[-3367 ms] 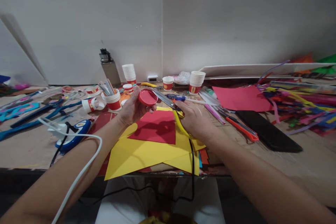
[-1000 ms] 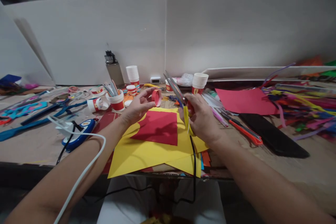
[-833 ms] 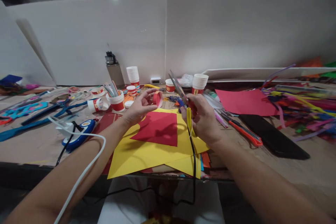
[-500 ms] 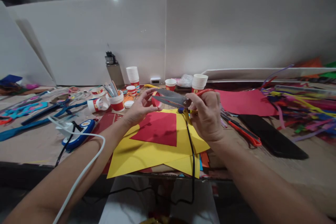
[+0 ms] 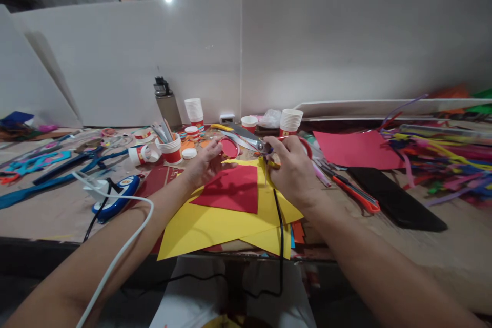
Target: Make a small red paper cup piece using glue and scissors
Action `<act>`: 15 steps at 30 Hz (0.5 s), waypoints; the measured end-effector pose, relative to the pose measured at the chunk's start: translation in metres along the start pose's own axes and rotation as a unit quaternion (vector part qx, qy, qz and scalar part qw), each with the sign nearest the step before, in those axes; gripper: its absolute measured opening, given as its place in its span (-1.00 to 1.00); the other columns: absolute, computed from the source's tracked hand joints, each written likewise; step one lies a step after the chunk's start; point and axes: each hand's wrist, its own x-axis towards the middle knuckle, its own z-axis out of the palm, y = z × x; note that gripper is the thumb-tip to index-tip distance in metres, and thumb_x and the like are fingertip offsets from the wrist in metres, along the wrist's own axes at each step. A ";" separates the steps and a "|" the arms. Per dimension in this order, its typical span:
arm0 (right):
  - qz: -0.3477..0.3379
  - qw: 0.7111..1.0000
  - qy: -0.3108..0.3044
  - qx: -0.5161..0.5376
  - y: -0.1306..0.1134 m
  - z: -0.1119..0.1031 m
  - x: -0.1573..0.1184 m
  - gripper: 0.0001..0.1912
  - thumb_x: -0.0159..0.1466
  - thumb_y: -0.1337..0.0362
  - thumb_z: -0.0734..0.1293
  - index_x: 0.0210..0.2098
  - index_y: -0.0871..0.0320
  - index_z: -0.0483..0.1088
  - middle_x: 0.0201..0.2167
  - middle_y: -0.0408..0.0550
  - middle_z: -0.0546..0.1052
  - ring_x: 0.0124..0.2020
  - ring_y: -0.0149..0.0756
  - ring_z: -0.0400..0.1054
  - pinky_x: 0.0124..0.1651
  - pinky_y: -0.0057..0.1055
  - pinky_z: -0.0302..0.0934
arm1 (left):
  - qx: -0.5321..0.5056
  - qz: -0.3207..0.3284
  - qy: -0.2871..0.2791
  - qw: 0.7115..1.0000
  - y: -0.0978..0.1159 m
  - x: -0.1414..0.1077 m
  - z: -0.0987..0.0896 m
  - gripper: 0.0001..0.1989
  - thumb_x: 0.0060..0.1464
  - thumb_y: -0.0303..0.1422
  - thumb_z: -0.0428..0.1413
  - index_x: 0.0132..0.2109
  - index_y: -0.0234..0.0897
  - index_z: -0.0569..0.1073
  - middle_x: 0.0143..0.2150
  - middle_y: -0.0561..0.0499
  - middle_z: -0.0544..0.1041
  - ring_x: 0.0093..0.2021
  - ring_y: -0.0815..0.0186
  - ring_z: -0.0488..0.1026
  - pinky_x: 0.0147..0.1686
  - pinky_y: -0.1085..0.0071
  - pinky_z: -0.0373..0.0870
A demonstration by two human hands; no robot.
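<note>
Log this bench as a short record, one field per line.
Left hand: holds round red piece
Right hand: holds scissors, blades apart
Front centre: red sheet on yellow paper
Right side: orange cutter beside flat black object
Left side: pens in paper cups
Back: bottle near the panel

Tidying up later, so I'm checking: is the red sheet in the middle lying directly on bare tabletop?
No, the red sheet lies on yellow paper.
</note>
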 end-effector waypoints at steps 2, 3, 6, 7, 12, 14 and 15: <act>0.003 0.999 0.017 -0.029 0.002 0.001 0.001 -0.53 0.13 0.43 0.26 0.05 0.11 0.33 -0.28 0.03 0.32 -0.24 -0.12 0.25 -0.20 -0.20 0.27 | 0.017 -0.019 -0.026 0.999 -0.001 -0.003 0.002 -0.64 0.06 -0.26 0.21 -0.01 -0.28 0.43 -0.08 -0.10 0.54 -0.06 0.23 0.52 -0.13 0.33 0.53; 0.008 0.999 0.021 -0.035 0.003 0.001 0.002 -0.53 0.13 0.43 0.27 0.05 0.11 0.33 -0.27 0.04 0.32 -0.24 -0.12 0.25 -0.20 -0.19 0.27 | 0.026 -0.033 -0.046 0.998 -0.001 -0.004 0.003 -0.61 0.03 -0.27 0.23 -0.01 -0.32 0.44 -0.06 -0.14 0.54 -0.05 0.20 0.51 -0.15 0.35 0.53; 0.025 0.999 0.023 -0.016 0.004 0.001 0.002 -0.49 0.10 0.45 0.28 0.05 0.09 0.32 -0.26 0.03 0.31 -0.22 -0.12 0.26 -0.18 -0.19 0.28 | 0.035 -0.075 -0.105 0.991 -0.001 -0.010 0.009 -0.54 -0.05 -0.33 0.27 0.03 -0.33 0.44 0.00 -0.19 0.52 -0.02 0.12 0.50 -0.18 0.32 0.55; 0.035 0.999 0.020 0.000 0.004 0.002 0.002 -0.48 0.08 0.47 0.29 0.05 0.08 0.32 -0.25 0.02 0.31 -0.21 -0.12 0.26 -0.18 -0.20 0.28 | 0.029 -0.082 -0.114 0.990 -0.001 -0.011 0.012 -0.52 -0.07 -0.37 0.27 0.05 -0.30 0.42 0.02 -0.18 0.51 -0.01 0.11 0.49 -0.16 0.28 0.55; 0.088 0.995 0.009 0.049 0.003 0.004 0.001 -0.47 0.05 0.47 0.30 0.03 0.11 0.34 -0.21 0.04 0.31 -0.23 -0.17 0.28 -0.18 -0.23 0.30 | 0.004 -0.090 -0.103 0.991 0.002 -0.017 0.021 -0.51 -0.07 -0.55 0.18 0.05 -0.22 0.37 0.05 -0.14 0.49 0.02 0.09 0.49 -0.11 0.15 0.53; 0.078 0.997 0.012 0.023 0.005 0.005 0.001 -0.48 0.07 0.45 0.30 0.04 0.12 0.34 -0.21 0.05 0.31 -0.21 -0.15 0.27 -0.15 -0.21 0.29 | -0.003 -0.101 -0.087 0.991 0.001 -0.017 0.023 -0.52 -0.08 -0.58 0.14 0.04 -0.23 0.35 0.03 -0.15 0.49 -0.01 0.07 0.50 -0.20 0.16 0.56; 0.074 0.997 0.011 0.008 0.006 0.006 0.001 -0.48 0.07 0.45 0.30 0.05 0.12 0.33 -0.21 0.06 0.32 -0.20 -0.13 0.27 -0.15 -0.19 0.28 | -0.001 -0.107 -0.071 0.992 -0.001 -0.017 0.025 -0.53 -0.08 -0.58 0.14 0.02 -0.24 0.34 0.01 -0.15 0.50 -0.03 0.07 0.51 -0.26 0.19 0.56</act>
